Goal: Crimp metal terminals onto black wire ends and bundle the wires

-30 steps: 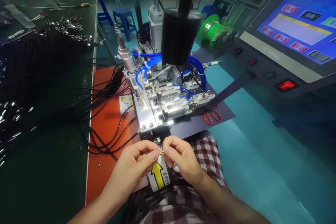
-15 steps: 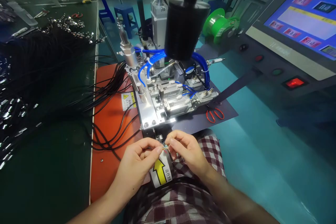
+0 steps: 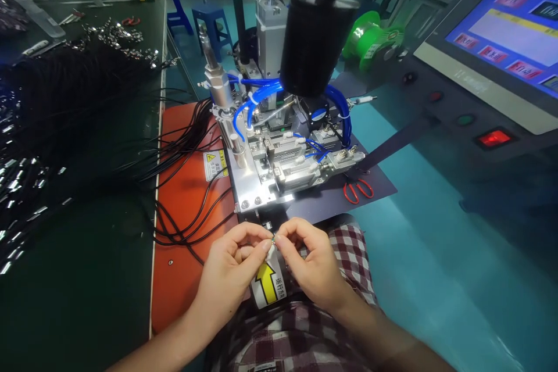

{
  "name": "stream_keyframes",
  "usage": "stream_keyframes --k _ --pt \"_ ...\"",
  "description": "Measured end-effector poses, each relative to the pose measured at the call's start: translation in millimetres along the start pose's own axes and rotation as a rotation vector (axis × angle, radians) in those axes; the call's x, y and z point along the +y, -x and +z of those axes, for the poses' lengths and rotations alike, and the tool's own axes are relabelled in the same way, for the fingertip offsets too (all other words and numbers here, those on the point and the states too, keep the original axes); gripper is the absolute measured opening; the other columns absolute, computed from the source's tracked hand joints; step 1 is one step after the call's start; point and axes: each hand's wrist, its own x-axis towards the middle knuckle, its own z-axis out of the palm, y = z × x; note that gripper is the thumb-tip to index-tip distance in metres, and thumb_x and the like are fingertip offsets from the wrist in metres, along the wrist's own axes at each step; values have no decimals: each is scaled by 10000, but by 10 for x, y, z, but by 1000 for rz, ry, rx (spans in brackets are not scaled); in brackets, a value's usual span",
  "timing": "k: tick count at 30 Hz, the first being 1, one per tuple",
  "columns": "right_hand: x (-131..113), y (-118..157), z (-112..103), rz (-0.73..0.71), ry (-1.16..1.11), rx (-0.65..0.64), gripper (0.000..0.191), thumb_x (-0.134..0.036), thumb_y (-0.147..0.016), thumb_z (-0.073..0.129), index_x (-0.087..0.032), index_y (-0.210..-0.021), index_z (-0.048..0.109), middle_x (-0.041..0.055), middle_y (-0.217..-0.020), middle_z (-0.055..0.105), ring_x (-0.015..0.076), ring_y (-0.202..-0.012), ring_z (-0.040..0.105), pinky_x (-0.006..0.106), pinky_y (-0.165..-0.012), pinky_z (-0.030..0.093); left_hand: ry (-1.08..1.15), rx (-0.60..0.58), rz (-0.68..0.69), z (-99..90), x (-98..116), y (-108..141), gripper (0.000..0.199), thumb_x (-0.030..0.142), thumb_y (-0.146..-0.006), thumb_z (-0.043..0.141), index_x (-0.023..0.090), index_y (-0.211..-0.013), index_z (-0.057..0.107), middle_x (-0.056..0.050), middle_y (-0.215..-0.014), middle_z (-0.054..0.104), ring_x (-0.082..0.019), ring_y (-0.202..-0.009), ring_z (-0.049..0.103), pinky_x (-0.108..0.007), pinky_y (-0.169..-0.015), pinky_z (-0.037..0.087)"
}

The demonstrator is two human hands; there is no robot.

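Left hand [image 3: 229, 264] and right hand [image 3: 314, 263] pinch thin wires [image 3: 273, 240], located at two o'clock and ten o'clock from them respectively.

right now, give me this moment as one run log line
left hand: pinching tiny item, mostly hidden | right hand: fingertips at same item | machine: beyond hands | red looped handles: on dark plate

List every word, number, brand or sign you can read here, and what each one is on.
"运行方", last character unclear: arrow label, beside a yellow arrow.
Warning triangle: sticker; its words are too blurred to read.
Screen: button text too blurred to read surely.
Strip below it: faint print, unreadable.
No brand or number can be made out.
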Motion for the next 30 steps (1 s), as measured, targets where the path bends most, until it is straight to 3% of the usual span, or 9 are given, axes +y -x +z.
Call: stream_keyframes --k 5,8,12,15,24,30 --pt "53 -22 15 195 -237 -111 199 -328 -848 528 -181 -716 512 -33 -625 465 92 -535 389 224 -501 339 30 -71 9 -27 -30 -28 220 363 -785 627 151 -800 572 98 -466 311 -31 -409 226 -163 -394 175" --pt "88 -64 -14 258 -317 -158 231 -360 -827 549 -177 -696 498 -46 -600 426 81 -511 346 220 -479 307 -93 -106 45 -65 -37 -29 191 358 -826 573 175 -880 563 69 -552 391 -53 -443 303 -175 -405 231" --pt "176 -177 -86 248 -237 -90 231 -359 -812 566 -173 -689 510 -26 -629 460 100 -561 398 232 -510 333 -559 -21 332 -156 -56 -48 150 268 -868 505 223 -998 567 -13 -842 542 -135 -715 527 -227 -615 434" --pt "265 -266 -101 243 -195 -116 220 -347 -814 567 -171 -690 523 -21 -631 482 105 -568 417 236 -511 344 -820 -6 540 -234 -99 -85 193 186 -895 434 205 -1000 595 -37 -902 552 -151 -832 558 -242 -744 440" --pt "293 -335 -37 337 -240 -196 206 -330 -798 579 -156 -697 534 -31 -599 486 85 -526 384 224 -486 315 -1121 -32 649 -310 -130 -117 408 75 -862 377 227 -1184 575 -23 -811 489 -135 -682 535 -229 -576 428" --pt "320 -336 -31 346 -211 -204 203 -334 -806 576 -158 -713 535 -31 -604 476 87 -530 376 225 -486 307 -1219 10 694 -290 -134 -136 410 67 -850 377 195 -1168 601 -34 -788 494 -156 -663 537 -248 -534 427"
